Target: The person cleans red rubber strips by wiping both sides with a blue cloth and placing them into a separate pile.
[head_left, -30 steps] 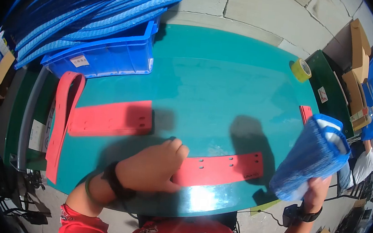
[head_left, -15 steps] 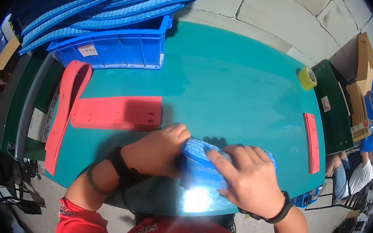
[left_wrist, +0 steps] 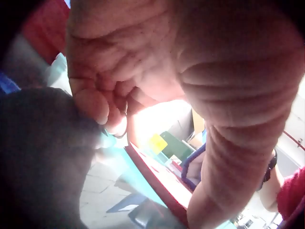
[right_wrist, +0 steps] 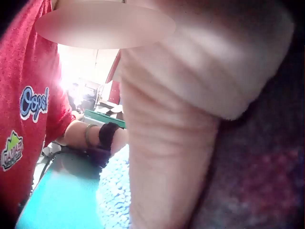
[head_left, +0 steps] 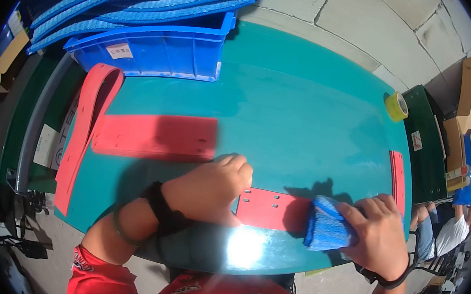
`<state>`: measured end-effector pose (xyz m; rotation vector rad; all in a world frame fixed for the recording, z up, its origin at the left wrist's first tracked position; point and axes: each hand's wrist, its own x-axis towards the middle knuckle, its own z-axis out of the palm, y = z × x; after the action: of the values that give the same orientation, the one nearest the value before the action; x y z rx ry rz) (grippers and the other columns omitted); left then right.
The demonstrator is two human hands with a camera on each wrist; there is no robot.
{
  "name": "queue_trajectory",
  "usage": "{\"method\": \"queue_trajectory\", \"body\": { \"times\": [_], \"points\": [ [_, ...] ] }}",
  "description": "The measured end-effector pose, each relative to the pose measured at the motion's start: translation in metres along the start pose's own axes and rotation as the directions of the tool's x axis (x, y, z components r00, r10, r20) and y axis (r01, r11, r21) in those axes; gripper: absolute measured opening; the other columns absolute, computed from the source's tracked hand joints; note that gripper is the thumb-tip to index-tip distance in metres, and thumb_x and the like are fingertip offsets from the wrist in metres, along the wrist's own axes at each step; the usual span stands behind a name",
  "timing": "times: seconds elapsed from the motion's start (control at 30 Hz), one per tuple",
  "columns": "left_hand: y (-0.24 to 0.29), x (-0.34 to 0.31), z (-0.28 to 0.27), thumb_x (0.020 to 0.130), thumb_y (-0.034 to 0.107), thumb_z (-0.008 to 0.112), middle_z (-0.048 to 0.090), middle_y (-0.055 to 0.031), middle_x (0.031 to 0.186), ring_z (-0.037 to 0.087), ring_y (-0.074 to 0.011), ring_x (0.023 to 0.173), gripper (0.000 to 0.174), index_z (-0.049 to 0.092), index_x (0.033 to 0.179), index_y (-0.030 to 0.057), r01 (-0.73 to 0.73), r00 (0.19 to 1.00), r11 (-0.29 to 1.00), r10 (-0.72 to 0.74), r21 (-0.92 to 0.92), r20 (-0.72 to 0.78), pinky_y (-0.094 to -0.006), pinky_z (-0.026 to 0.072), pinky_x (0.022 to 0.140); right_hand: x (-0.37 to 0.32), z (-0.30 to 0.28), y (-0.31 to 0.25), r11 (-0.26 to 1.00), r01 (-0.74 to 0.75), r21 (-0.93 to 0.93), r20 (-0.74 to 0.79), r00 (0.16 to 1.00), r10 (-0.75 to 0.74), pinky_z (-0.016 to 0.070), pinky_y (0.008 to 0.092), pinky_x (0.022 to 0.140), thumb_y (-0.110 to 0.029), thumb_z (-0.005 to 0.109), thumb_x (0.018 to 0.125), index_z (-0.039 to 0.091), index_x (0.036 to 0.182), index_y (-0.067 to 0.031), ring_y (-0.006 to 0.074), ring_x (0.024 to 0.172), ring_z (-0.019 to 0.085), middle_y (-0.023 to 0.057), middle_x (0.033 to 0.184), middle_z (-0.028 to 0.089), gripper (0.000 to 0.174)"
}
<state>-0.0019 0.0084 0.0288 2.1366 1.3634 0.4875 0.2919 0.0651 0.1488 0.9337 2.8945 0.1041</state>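
On the table's near side lies a flat red strip with paired oval holes. My left hand grips its left end, thumb at the near edge and curled fingers at the far edge. In the left wrist view the strip's red edge runs past my thumb. My right hand holds a folded blue cloth over the strip's right part, hiding that end. The cloth's fluffy pile shows beside the thumb in the right wrist view.
A stack of red strips and a looped red strip lie at left. Behind them stands a blue bin under piled blue cloths. More red strips and yellow tape are at right. A person sits beyond.
My right hand brought the cloth from the right side down onto the strip near my left hand, then moved it rightward along the strip. My left hand stayed at the strip's left end.
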Motion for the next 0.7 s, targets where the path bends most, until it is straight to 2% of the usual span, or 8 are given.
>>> {"method": "queue_trajectory", "body": {
  "times": [0.1, 0.2, 0.3, 0.37, 0.43, 0.5, 0.63, 0.7],
  "points": [
    [0.001, 0.001, 0.002, 0.063, 0.028, 0.087, 0.054, -0.0177, 0.108, 0.056, -0.0367, 0.106, 0.061, 0.055, 0.107, -0.0007, 0.010, 1.000, 1.000, -0.010, 0.007, -0.010, -0.0420, 0.0503, 0.085, 0.001, -0.006, -0.003, 0.988, -0.096, 0.118, -0.088, 0.990, 0.107, 0.0456, 0.0430, 0.089, -0.014, 0.085, 0.055, 0.067, 0.121, -0.0117, 0.0309, 0.090, 0.062, 0.0110, 0.096, 0.065, 0.068],
    [0.004, 0.003, -0.001, 0.063, 0.027, 0.087, 0.053, -0.0175, 0.107, 0.056, -0.0367, 0.104, 0.060, 0.055, 0.106, -0.0010, -0.020, 1.000, 1.000, 0.020, 0.020, 0.001, -0.0422, 0.0499, 0.085, 0.016, 0.012, -0.016, 0.983, 0.073, 0.167, -0.123, 0.991, -0.053, 0.0451, 0.0449, 0.089, -0.015, 0.086, 0.052, 0.063, 0.126, -0.0120, 0.0314, 0.093, 0.061, 0.0126, 0.103, 0.064, 0.078],
    [0.005, 0.003, -0.003, 0.063, 0.027, 0.087, 0.053, -0.0174, 0.106, 0.055, -0.0368, 0.103, 0.060, 0.056, 0.105, -0.0014, -0.161, 0.984, 0.987, 0.162, 0.010, -0.081, -0.0428, 0.0494, 0.084, 0.041, 0.039, -0.040, 0.970, 0.215, 0.116, -0.224, 0.957, -0.186, 0.0462, 0.0417, 0.086, -0.013, 0.075, 0.069, 0.063, 0.125, -0.0108, 0.0283, 0.090, 0.061, 0.0115, 0.098, 0.062, 0.057],
    [0.006, 0.003, -0.005, 0.066, 0.032, 0.085, 0.054, -0.0200, 0.104, 0.055, -0.0381, 0.103, 0.058, 0.056, 0.101, -0.0035, 0.042, 0.999, 0.998, -0.041, -0.052, 0.006, -0.0449, 0.0498, 0.086, 0.030, 0.046, -0.035, 0.976, 0.207, 0.066, -0.201, 0.961, -0.190, 0.0457, 0.0440, 0.089, -0.014, 0.084, 0.052, 0.061, 0.128, -0.0131, 0.0321, 0.094, 0.060, 0.0140, 0.107, 0.061, 0.079],
    [0.008, 0.001, -0.007, 0.065, 0.030, 0.085, 0.054, -0.0198, 0.105, 0.055, -0.0384, 0.106, 0.059, 0.055, 0.103, -0.0030, 0.048, 0.999, 0.995, -0.046, -0.082, 0.026, -0.0453, 0.0499, 0.088, 0.018, 0.034, -0.028, 0.977, 0.191, 0.091, -0.171, 0.970, -0.174, 0.0461, 0.0437, 0.089, -0.013, 0.084, 0.053, 0.061, 0.127, -0.0131, 0.0317, 0.094, 0.060, 0.0125, 0.108, 0.062, 0.077],
    [0.004, 0.000, -0.004, 0.064, 0.028, 0.086, 0.054, -0.0197, 0.105, 0.055, -0.0381, 0.105, 0.059, 0.055, 0.104, -0.0026, 0.020, 1.000, 0.998, -0.019, -0.059, 0.007, -0.0449, 0.0502, 0.088, 0.007, 0.020, -0.015, 0.989, 0.109, 0.101, -0.130, 0.987, -0.096, 0.0467, 0.0414, 0.089, -0.015, 0.079, 0.064, 0.066, 0.119, -0.0109, 0.0290, 0.085, 0.062, 0.0112, 0.097, 0.064, 0.057],
    [0.000, -0.001, -0.001, 0.063, 0.028, 0.087, 0.052, -0.0187, 0.107, 0.055, -0.0366, 0.106, 0.063, 0.055, 0.109, -0.0004, 0.032, 0.999, 0.998, -0.031, -0.050, 0.010, -0.0425, 0.0494, 0.085, -0.032, 0.020, 0.025, 0.995, -0.098, 0.035, -0.017, 0.995, 0.099, 0.0469, 0.0409, 0.091, -0.017, 0.084, 0.058, 0.069, 0.115, -0.0109, 0.0304, 0.090, 0.064, 0.0090, 0.094, 0.067, 0.059],
    [0.000, 0.000, 0.001, 0.063, 0.028, 0.087, 0.053, -0.0186, 0.107, 0.055, -0.0367, 0.106, 0.062, 0.055, 0.108, -0.0007, 0.030, 1.000, 0.999, -0.030, -0.031, 0.000, -0.0424, 0.0496, 0.085, -0.042, 0.008, 0.036, 0.972, -0.218, 0.091, 0.072, 0.975, 0.212, 0.0471, 0.0421, 0.090, -0.019, 0.087, 0.055, 0.069, 0.114, -0.0098, 0.0314, 0.089, 0.063, 0.0105, 0.093, 0.066, 0.062]
  ]
}}
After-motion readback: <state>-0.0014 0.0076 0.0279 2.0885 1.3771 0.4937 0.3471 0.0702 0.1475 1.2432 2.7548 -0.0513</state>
